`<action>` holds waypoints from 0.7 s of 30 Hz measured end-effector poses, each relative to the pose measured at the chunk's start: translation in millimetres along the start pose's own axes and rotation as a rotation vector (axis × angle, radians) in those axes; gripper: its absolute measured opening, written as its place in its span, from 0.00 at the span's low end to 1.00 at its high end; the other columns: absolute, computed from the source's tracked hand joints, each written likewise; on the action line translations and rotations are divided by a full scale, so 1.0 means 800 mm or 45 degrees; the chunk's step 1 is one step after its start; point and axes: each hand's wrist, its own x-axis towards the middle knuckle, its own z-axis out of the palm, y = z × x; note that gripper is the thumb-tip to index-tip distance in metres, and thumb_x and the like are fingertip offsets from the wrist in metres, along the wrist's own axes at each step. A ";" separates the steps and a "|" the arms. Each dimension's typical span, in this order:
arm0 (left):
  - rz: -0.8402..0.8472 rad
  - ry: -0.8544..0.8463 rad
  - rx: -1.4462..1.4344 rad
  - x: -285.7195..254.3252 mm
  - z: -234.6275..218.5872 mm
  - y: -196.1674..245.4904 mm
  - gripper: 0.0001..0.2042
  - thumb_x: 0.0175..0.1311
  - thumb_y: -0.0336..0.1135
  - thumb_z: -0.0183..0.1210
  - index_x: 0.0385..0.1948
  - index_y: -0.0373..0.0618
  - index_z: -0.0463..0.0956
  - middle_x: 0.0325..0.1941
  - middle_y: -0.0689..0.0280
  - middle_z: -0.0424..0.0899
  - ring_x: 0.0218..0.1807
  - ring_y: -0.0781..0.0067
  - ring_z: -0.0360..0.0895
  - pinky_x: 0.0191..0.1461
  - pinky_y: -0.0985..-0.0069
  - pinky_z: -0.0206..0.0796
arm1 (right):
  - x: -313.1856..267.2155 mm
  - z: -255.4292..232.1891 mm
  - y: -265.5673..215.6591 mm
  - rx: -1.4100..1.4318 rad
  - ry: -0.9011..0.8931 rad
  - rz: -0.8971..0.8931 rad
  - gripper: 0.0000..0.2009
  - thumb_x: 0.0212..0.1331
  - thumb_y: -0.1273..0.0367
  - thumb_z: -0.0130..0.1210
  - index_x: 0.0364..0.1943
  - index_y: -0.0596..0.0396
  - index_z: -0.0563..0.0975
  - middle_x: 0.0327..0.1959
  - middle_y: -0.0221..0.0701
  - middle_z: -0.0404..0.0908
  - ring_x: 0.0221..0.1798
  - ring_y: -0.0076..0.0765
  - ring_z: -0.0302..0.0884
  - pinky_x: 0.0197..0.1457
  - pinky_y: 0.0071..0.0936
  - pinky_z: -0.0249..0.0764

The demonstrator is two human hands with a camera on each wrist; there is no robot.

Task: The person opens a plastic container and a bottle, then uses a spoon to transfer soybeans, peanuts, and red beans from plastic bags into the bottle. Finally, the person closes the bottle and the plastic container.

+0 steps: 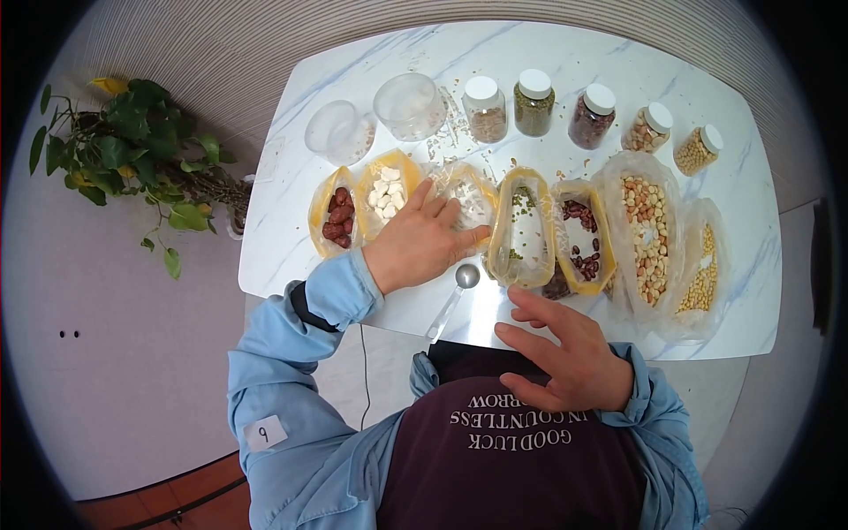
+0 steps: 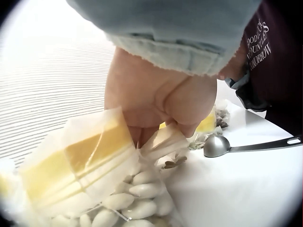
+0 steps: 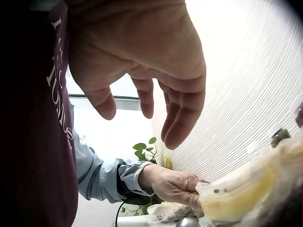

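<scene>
In the head view the left hand (image 1: 422, 243) lies with spread fingers over the third bag (image 1: 477, 194), which has pale contents, beside the bag of white pieces (image 1: 386, 193). The left wrist view shows the same hand (image 2: 161, 92) with its fingertips hidden behind the bag edges. The right hand (image 1: 570, 353) hovers at the table's front edge, its fingers apart and holding nothing; the right wrist view shows that hand (image 3: 142, 61) with loosely bent fingers. A metal spoon (image 1: 467, 277) rests on the table between the hands.
Bags of red dates (image 1: 339, 218), green beans (image 1: 523, 225), dark red beans (image 1: 585, 238), peanuts (image 1: 645, 238) and yellow beans (image 1: 700, 283) line the table. Behind stand two clear tubs (image 1: 410, 106) and several white-lidded jars (image 1: 533, 103). Crumbs lie scattered. A plant (image 1: 141, 146) stands left.
</scene>
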 end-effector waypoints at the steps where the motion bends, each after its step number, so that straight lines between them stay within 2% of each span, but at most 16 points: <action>1: -0.003 -0.020 0.002 0.000 -0.001 0.000 0.17 0.65 0.45 0.49 0.55 0.59 0.73 0.54 0.52 0.74 0.58 0.55 0.70 0.70 0.51 0.46 | 0.000 0.000 0.000 -0.003 -0.003 0.000 0.24 0.45 0.64 0.65 0.49 0.55 0.75 0.55 0.49 0.70 0.45 0.44 0.78 0.43 0.32 0.76; 4: -0.003 0.026 0.061 -0.001 0.005 0.000 0.19 0.65 0.48 0.48 0.57 0.59 0.71 0.57 0.50 0.72 0.60 0.52 0.69 0.70 0.50 0.44 | -0.001 -0.001 -0.001 -0.010 -0.007 -0.003 0.24 0.46 0.64 0.65 0.50 0.55 0.75 0.55 0.50 0.70 0.44 0.45 0.78 0.43 0.32 0.76; 8: 0.020 0.099 -0.028 -0.004 0.009 -0.002 0.25 0.62 0.51 0.52 0.60 0.53 0.67 0.59 0.48 0.70 0.62 0.48 0.67 0.70 0.49 0.43 | -0.002 -0.001 -0.001 -0.016 -0.008 -0.018 0.24 0.46 0.63 0.65 0.50 0.55 0.74 0.55 0.50 0.70 0.43 0.44 0.77 0.42 0.32 0.76; 10: 0.034 0.084 -0.061 -0.005 -0.001 -0.004 0.29 0.60 0.52 0.54 0.61 0.50 0.65 0.60 0.49 0.70 0.62 0.48 0.67 0.70 0.48 0.43 | -0.002 -0.001 0.000 -0.017 -0.006 -0.023 0.24 0.46 0.63 0.64 0.50 0.55 0.74 0.55 0.49 0.70 0.42 0.43 0.77 0.41 0.31 0.75; 13: -0.009 0.007 -0.226 -0.003 -0.045 -0.005 0.29 0.58 0.49 0.58 0.60 0.45 0.66 0.59 0.51 0.71 0.62 0.52 0.67 0.69 0.45 0.43 | -0.004 -0.001 0.002 -0.017 0.000 -0.027 0.24 0.47 0.63 0.64 0.50 0.55 0.74 0.55 0.49 0.70 0.41 0.43 0.77 0.40 0.31 0.75; 16: -0.111 0.154 -0.210 0.008 -0.074 -0.022 0.26 0.56 0.45 0.58 0.55 0.41 0.69 0.52 0.53 0.76 0.56 0.56 0.71 0.63 0.52 0.56 | -0.003 0.000 0.002 -0.017 -0.002 -0.040 0.23 0.48 0.63 0.63 0.50 0.55 0.74 0.55 0.49 0.70 0.40 0.42 0.77 0.40 0.31 0.75; 19: -0.270 0.225 -0.427 0.036 -0.079 -0.053 0.25 0.55 0.42 0.60 0.53 0.39 0.69 0.48 0.51 0.77 0.50 0.54 0.75 0.53 0.60 0.66 | -0.004 0.000 0.002 -0.015 -0.015 -0.039 0.23 0.48 0.63 0.63 0.50 0.55 0.74 0.55 0.49 0.70 0.40 0.42 0.78 0.40 0.31 0.75; 20: -0.264 0.297 -0.402 0.045 -0.079 -0.060 0.26 0.55 0.41 0.60 0.54 0.37 0.67 0.46 0.48 0.77 0.47 0.51 0.75 0.46 0.63 0.69 | -0.004 0.000 0.002 -0.016 -0.016 -0.039 0.23 0.48 0.63 0.63 0.50 0.55 0.74 0.55 0.49 0.70 0.40 0.42 0.78 0.41 0.31 0.75; 21: -0.282 0.326 -0.422 0.055 -0.077 -0.066 0.27 0.55 0.41 0.60 0.55 0.36 0.66 0.46 0.48 0.77 0.47 0.50 0.75 0.46 0.63 0.69 | -0.005 0.000 0.002 -0.019 -0.016 -0.038 0.23 0.48 0.63 0.63 0.50 0.55 0.74 0.55 0.49 0.70 0.40 0.42 0.78 0.41 0.32 0.75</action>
